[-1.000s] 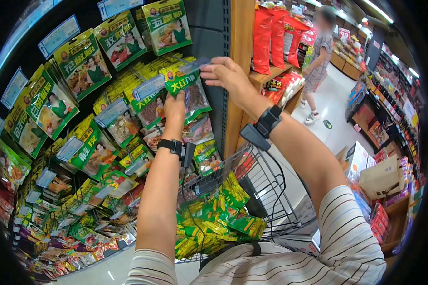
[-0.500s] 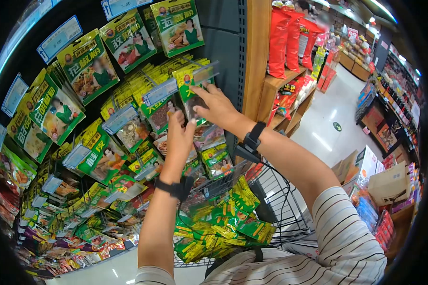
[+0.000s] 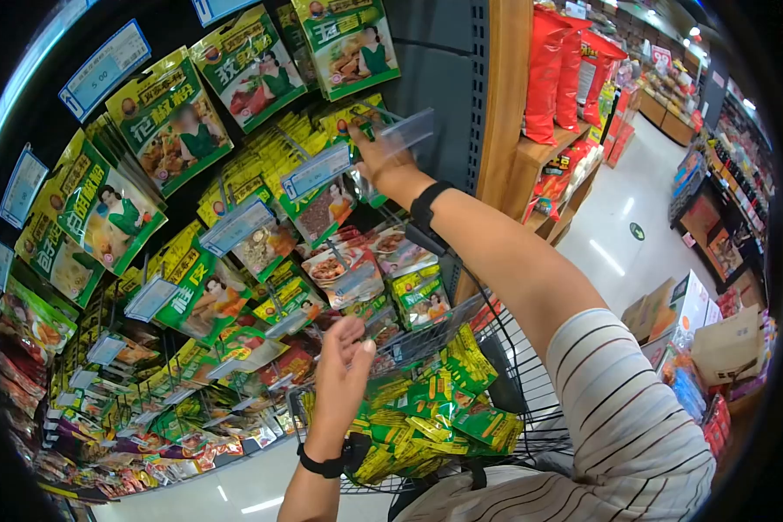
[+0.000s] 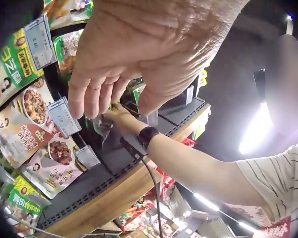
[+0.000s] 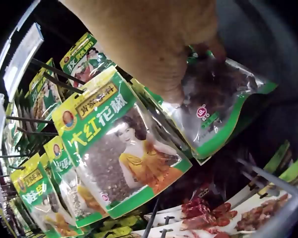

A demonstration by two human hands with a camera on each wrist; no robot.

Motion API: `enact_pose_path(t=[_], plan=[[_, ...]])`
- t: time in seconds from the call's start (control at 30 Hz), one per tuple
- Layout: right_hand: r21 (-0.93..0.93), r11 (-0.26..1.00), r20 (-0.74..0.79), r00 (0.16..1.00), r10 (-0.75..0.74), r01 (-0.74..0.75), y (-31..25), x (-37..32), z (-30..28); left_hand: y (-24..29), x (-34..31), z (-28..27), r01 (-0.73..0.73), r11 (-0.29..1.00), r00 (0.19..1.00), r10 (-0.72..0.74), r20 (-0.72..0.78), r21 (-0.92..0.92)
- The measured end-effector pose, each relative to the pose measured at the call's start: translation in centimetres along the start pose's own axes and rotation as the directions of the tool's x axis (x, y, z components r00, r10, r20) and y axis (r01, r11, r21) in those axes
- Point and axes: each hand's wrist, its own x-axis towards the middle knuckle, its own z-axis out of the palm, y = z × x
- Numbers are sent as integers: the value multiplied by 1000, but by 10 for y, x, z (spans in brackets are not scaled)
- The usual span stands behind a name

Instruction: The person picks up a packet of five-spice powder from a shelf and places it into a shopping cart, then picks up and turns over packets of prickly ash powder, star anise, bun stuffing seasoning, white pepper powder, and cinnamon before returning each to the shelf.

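Note:
My right hand (image 3: 384, 158) is among the hanging packs at the upper rack, gripping a clear-fronted spice packet (image 5: 211, 116) with a green border and dark contents. Part of that packet is hidden behind the hand. A clear tag holder (image 3: 409, 130) sticks out beside my fingers. Just left hangs a Sichuan pepper packet (image 5: 131, 148) with a yellow-and-green top. My left hand (image 3: 341, 370) hovers over the shopping cart's near side, its fingers loosely bent and holding nothing, as the left wrist view also shows.
The wire cart (image 3: 531, 383) holds a heap of green-and-yellow packets (image 3: 448, 409). Rows of hooks with price tags (image 3: 235, 228) jut out on the left. A wooden shelf end (image 3: 505, 104) with red bags (image 3: 548, 78) stands right of the rack. Boxes (image 3: 683, 317) are stacked farther right.
My left hand has let go of the packet and dropped toward the cart. My right hand has moved from the tag holder's end inward onto the packet. The head view has shifted left.

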Motion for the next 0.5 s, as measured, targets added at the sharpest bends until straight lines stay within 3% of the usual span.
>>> enact_pose_path(t=[0.07, 0.2, 0.3, 0.37, 0.43, 0.47, 0.5], plan=[[144, 983, 22, 994, 109, -111, 7, 29, 29, -10, -9, 1, 31, 999, 1000, -31, 7, -37], [124, 988, -33, 995, 96, -91, 17, 55, 63, -15, -26, 2, 72, 997, 997, -71, 22, -37], [100, 993, -19, 998, 64, -62, 4, 29, 20, -26, -37, 0, 70, 997, 998, -70, -1, -39], [25, 1000, -119, 993, 18, -15, 4, 1, 16, -28, -47, -5, 120, 992, 993, -120, -12, -38], [175, 978, -117, 988, -97, 117, 11, -29, 5, -38, -55, -10, 109, 992, 993, -111, -31, -59], [94, 977, -212, 962, -170, 193, 16, -40, 11, -30, -61, -12, 98, 994, 995, -99, -27, -53], [139, 961, -218, 954, -207, 240, 18, -53, 8, -30, -64, -17, 106, 994, 994, -107, -28, -38]])
